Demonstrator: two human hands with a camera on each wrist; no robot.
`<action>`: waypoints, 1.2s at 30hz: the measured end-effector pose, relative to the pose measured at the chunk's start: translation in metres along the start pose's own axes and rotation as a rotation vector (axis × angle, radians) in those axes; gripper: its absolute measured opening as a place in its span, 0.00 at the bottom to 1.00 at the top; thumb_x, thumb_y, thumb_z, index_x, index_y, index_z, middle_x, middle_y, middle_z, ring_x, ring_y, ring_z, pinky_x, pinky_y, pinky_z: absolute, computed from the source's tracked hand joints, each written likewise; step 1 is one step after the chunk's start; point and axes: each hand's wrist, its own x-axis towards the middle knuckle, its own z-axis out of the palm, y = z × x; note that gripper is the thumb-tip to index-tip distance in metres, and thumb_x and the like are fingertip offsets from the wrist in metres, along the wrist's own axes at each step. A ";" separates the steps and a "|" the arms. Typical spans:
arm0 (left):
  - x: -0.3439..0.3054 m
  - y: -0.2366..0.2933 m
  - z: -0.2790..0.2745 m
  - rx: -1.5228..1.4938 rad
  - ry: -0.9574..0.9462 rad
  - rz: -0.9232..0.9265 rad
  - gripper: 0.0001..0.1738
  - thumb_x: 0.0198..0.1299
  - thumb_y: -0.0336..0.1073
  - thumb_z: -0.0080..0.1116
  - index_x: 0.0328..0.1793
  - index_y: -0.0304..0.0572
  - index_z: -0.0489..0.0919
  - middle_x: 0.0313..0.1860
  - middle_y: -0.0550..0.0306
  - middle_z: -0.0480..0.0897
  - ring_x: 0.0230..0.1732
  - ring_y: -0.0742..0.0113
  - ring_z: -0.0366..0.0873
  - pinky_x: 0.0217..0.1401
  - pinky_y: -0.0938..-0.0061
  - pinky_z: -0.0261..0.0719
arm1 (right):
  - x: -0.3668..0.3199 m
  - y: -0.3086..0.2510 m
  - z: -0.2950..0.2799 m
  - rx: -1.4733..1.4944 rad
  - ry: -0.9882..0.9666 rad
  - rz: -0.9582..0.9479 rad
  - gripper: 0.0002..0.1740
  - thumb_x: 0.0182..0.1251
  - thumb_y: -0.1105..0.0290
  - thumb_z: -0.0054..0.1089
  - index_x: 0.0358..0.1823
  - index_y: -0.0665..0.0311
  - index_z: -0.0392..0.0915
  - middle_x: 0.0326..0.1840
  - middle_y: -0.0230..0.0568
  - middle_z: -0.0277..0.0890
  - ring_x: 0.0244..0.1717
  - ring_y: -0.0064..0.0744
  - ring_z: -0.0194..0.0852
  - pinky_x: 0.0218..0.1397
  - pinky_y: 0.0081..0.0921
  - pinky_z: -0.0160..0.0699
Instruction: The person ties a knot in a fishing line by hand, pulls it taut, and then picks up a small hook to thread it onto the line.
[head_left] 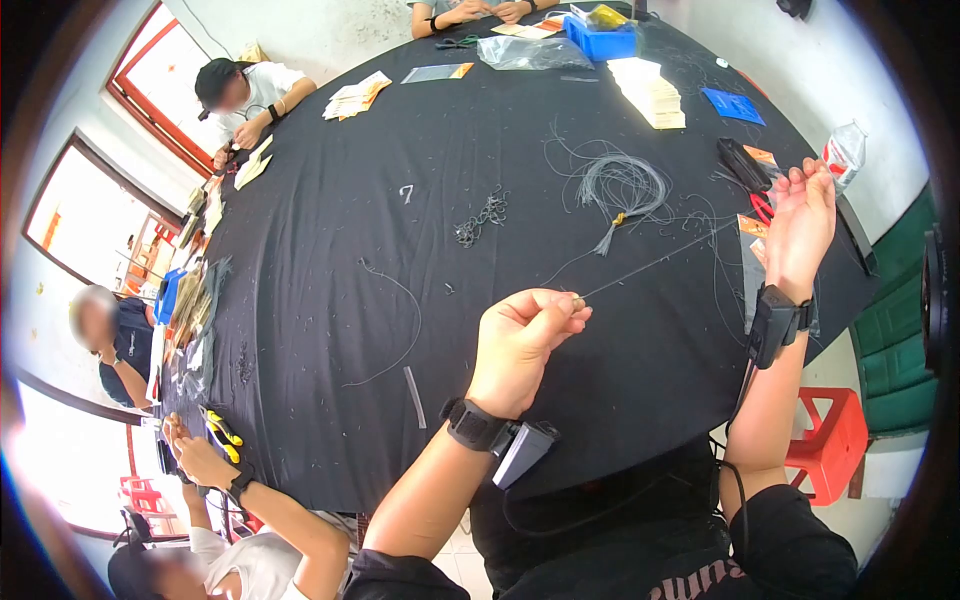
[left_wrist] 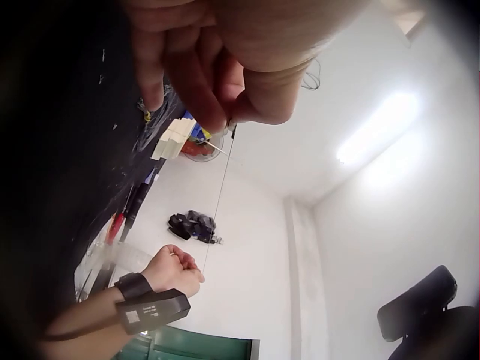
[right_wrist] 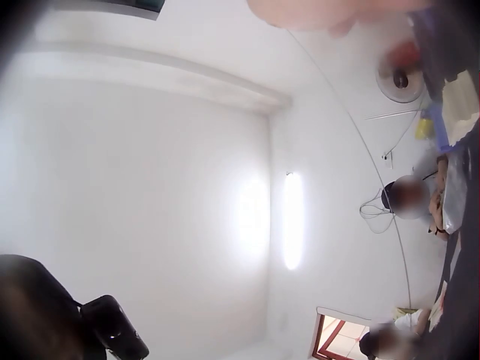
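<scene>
Grey thin line (head_left: 660,261) runs taut just right of centre in the head view, between the two hands; left hand (head_left: 520,345), just below centre, pinches it between thumb and fingers; right hand (head_left: 803,225), right edge area, has fingers curled and grips it too; coiled line bundle (head_left: 640,182), yellow tie, lies on black-covered bench (head_left: 320,250), upper right of centre; hook pile (head_left: 482,218) near centre; yellow-handled pliers (head_left: 222,436) lower left; red stool (head_left: 832,445) lower right.

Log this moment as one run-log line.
Left grip: pinches thin filament | right grip: raised, pinches same filament | span: stretched between grips | nearby: yellow-tied filament bundle
</scene>
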 end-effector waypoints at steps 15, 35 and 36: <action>-0.010 0.007 0.009 0.311 0.067 0.339 0.02 0.63 0.25 0.64 0.39 0.32 0.84 0.44 0.53 0.86 0.39 0.77 0.79 0.43 0.82 0.76 | -0.070 -0.007 0.059 -0.168 -0.829 0.359 0.14 0.74 0.65 0.52 0.54 0.65 0.78 0.52 0.41 0.81 0.51 0.31 0.80 0.58 0.30 0.78; -0.010 0.009 0.009 0.457 0.087 0.333 0.02 0.62 0.23 0.64 0.40 0.31 0.84 0.43 0.53 0.87 0.39 0.78 0.80 0.42 0.84 0.76 | -0.114 -0.009 0.071 -0.416 -1.237 0.646 0.04 0.63 0.72 0.69 0.34 0.65 0.84 0.22 0.19 0.74 0.24 0.07 0.60 0.28 0.12 0.57; -0.010 0.009 0.009 0.427 0.061 0.342 0.03 0.62 0.23 0.64 0.40 0.31 0.84 0.43 0.53 0.87 0.39 0.78 0.80 0.42 0.83 0.77 | -0.113 -0.010 0.070 -0.410 -1.231 0.644 0.04 0.63 0.72 0.70 0.34 0.65 0.84 0.22 0.19 0.73 0.24 0.07 0.60 0.27 0.12 0.57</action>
